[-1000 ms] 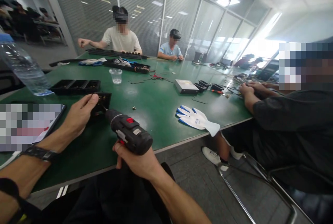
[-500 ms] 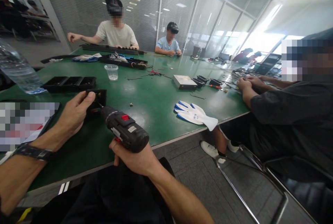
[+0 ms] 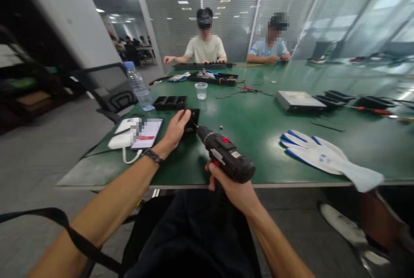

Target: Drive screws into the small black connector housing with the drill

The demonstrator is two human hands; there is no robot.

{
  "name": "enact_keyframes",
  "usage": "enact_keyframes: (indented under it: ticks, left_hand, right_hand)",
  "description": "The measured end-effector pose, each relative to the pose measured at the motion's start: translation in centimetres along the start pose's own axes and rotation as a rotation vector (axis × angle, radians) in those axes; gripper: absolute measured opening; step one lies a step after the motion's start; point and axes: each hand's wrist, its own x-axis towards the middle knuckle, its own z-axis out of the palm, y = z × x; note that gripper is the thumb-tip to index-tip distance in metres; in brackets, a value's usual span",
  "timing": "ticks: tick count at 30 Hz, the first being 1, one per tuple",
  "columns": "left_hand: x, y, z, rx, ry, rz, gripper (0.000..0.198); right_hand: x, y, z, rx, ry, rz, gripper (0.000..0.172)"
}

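My left hand (image 3: 175, 129) is closed on a small black plastic part (image 3: 194, 118), standing on edge above the green table. My right hand (image 3: 231, 185) is wrapped round the grip of a black cordless drill (image 3: 228, 153) with red switches. The drill's bit points at the face of the black part; whether it touches a screw there is too small to tell. Just right of the part, a tiny brass-coloured piece (image 3: 221, 127) lies on the table. Behind my left hand sits a black tray (image 3: 170, 102) with three compartments.
A water bottle (image 3: 138, 86), a clear plastic cup (image 3: 201, 91), a phone (image 3: 148, 135) and a white power bank (image 3: 125, 133) stand or lie around. On the right are a white-and-blue glove (image 3: 318, 155) and a metal box (image 3: 300, 100). Two people sit across the green table (image 3: 252, 114).
My view has swung left, so the scene shifts right in the picture and the person at the right is mostly out of view. Both hands keep their hold on the part and the drill.
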Motion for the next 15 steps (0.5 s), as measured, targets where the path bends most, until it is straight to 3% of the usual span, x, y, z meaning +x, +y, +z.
enact_keyframes:
  ticks: [10, 15]
  left_hand:
    - [-0.37, 0.03, -0.46, -0.016, -0.107, -0.01, 0.047]
    - [-0.74, 0.47, -0.28, -0.061, -0.143, -0.031, 0.045]
  right_hand:
    - [0.17, 0.99, -0.47, 0.104, -0.013, 0.041, 0.029]
    - [0.13, 0.7, -0.34, -0.064, -0.007, -0.023, 0.03]
